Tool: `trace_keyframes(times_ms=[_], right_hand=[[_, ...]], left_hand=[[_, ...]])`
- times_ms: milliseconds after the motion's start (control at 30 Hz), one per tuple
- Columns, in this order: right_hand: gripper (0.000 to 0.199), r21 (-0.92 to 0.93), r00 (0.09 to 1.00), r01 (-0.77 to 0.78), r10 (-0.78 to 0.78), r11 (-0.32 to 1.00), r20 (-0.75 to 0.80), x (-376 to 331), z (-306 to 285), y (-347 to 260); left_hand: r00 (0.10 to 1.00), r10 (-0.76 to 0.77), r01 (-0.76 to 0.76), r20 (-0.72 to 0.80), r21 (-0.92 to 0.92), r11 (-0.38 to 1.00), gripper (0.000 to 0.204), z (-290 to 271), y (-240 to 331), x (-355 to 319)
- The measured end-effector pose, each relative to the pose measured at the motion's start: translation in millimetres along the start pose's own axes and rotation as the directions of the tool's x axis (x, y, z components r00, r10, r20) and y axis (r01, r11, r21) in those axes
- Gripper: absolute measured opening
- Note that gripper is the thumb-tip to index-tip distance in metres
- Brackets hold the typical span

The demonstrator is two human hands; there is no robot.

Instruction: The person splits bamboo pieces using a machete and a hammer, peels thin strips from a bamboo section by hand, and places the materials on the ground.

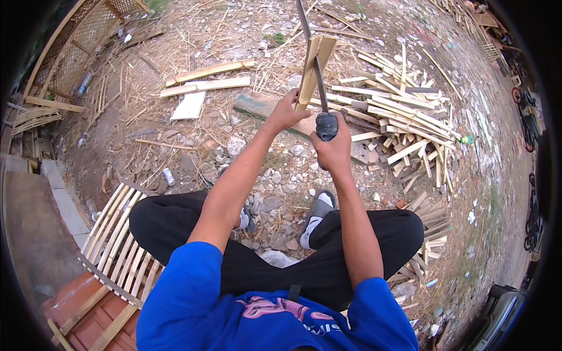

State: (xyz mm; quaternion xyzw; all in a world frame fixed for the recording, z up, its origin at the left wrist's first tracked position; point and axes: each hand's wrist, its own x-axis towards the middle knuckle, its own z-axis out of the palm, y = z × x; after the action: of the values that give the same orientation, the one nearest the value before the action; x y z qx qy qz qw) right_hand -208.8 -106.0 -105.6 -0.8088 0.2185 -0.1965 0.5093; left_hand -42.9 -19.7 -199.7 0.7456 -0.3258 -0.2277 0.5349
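My left hand (pixel 285 113) is closed round the lower end of a pale split bamboo piece (pixel 312 70), held upright and leaning slightly right. In my right hand (pixel 333 145) is a machete (pixel 321 88), gripped by its handle (pixel 326 126) with a black wrapping. The long dark blade crosses the bamboo, its near part showing on the right and its tip rising past the top left. Bamboo appears parted at the upper end, where the blade passes. Below the hands a worn greenish wooden block (pixel 263 106) lies on the ground, partly hidden by my left hand.
A heap of split strips (pixel 404 111) lies to the right, with more (pixel 433 225) beside my right knee. Two longer pieces (pixel 208 80) rest at the far left near a white scrap (pixel 188 106). A curved slatted frame (pixel 120 231) stands by my left knee. Stones litter the ground.
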Motion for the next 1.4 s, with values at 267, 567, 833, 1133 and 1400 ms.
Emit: trace_keyframes(times_ms=[267,567,833,1133,1400], right_hand=[[0.035,0.074,0.994,0.061,-0.054,0.995,-0.097,8.8,11.0,6.7],[0.034,0.169,0.947,0.275,-0.236,0.946,-0.218,6.6,-43.6,-111.3],[0.034,-0.024,0.995,0.054,-0.056,0.998,-0.088,-0.6,38.5,81.4],[0.040,-0.084,1.000,0.013,-0.015,0.996,-0.020,14.1,43.9,32.1],[0.038,0.011,0.994,-0.102,0.102,0.995,-0.044,14.5,41.8,29.8]], left_hand=[[0.998,0.025,-0.029,-0.051,-0.094,0.995,0.083,2.5,-3.9,-5.0],[0.882,0.434,-0.416,-0.182,0.131,0.900,0.077,-47.6,138.1,1.1],[0.982,-0.137,0.169,-0.130,0.286,0.943,0.077,-73.4,-25.6,-54.9],[0.960,-0.241,0.232,-0.145,-0.076,0.970,0.057,-95.7,-2.7,-102.9],[0.968,-0.199,0.203,-0.150,0.013,0.979,0.046,-110.3,20.8,-107.2]])
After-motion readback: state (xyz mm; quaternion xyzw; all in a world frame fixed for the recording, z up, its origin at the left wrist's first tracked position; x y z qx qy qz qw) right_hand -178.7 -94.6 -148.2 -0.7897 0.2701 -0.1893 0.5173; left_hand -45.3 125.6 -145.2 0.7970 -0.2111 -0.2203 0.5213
